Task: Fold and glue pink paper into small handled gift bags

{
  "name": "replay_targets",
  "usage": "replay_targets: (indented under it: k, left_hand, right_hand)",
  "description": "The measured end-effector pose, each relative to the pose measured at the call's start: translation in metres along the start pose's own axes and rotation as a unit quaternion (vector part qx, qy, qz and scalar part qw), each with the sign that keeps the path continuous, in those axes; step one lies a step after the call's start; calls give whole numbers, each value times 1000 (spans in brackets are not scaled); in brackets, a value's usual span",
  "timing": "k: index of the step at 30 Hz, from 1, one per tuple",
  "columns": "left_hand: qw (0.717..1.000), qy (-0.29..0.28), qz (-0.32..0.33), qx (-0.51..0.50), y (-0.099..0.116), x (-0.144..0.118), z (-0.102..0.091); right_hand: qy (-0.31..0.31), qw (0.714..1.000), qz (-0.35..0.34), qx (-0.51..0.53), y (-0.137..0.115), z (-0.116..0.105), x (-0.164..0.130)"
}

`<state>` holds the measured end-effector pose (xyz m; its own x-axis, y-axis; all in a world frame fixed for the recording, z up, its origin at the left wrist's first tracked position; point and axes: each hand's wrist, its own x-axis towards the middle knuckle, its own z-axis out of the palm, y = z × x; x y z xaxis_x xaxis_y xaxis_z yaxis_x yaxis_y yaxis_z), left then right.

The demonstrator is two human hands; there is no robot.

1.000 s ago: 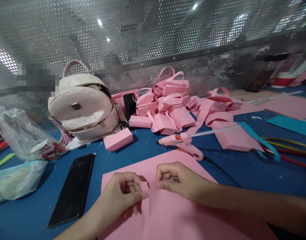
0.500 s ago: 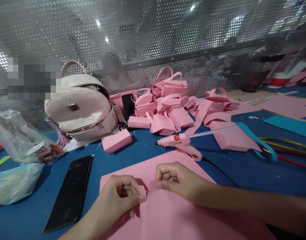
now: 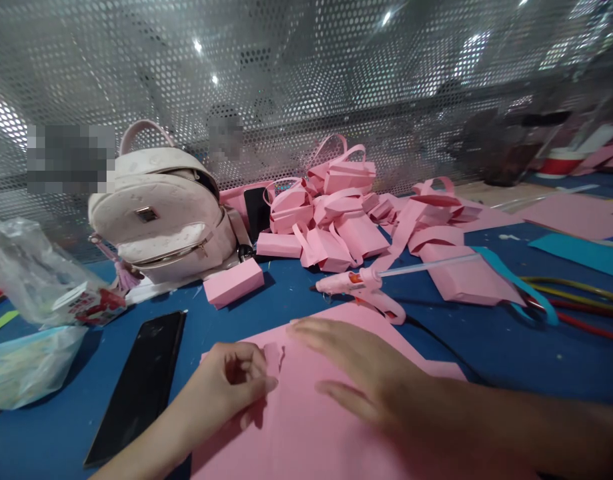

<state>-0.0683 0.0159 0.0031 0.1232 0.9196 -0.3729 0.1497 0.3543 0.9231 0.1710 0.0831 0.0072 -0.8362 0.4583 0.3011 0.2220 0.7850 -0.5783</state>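
Pink paper (image 3: 273, 360) sits pinched in the left hand (image 3: 231, 383), right hand (image 3: 373, 363) outstretched, thumb apart.

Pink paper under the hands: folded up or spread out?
Spread out: the pink paper shows a broad, flat face on the blue table. Whether the left hand pinches a folded edge, I cannot tell.

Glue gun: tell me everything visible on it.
The glue gun has a pink, plastic-looking body with orange parts and a dark nozzle tip. It lies on the blue table beyond the pink sheet, nozzle pointing left, handle angled rightward and nearer. A translucent glue stick juts from its rear; a black cord leaves the handle. Neither left hand nor right hand touches it.
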Motion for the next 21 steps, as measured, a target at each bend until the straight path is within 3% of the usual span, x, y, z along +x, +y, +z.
replay_targets:
  k: [2,6,13,18,21]
  left_hand:
    - [1000,1,4,1,0,3,-7]
    - [1000,-18,-11,-4,-4,5,-12]
    - [1000,-13,-17,0,-8,3,-10]
    - [994,-53,-90,18,-7,2,-13]
    - [993,-60,-94,36,-8,0,-13]
  right_hand:
    - [-61,994,-63,-59,-4,3,-4]
    - [-137,985,-61,-81,0,12,-10]
    - [-147,986,-42,-64,10,17,-12]
    - [-169,983,-30,-65,9,16,-8]
    - [-164,984,-30,-56,9,16,-8]
